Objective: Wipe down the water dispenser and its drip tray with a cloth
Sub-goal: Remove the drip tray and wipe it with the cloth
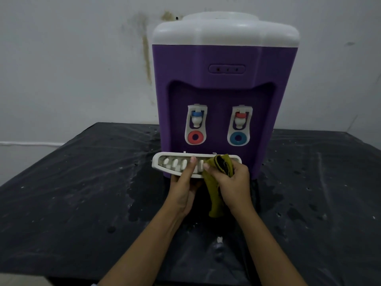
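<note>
So the purple water dispenser sat on a wet black table, pushed back near the wall. Its white drip tray stuck out at the base. The left hand gripped the tray's front edge, probably to steady it, while the right hand clutched a bunched yellow cloth pressed onto the tray's right half.
</note>
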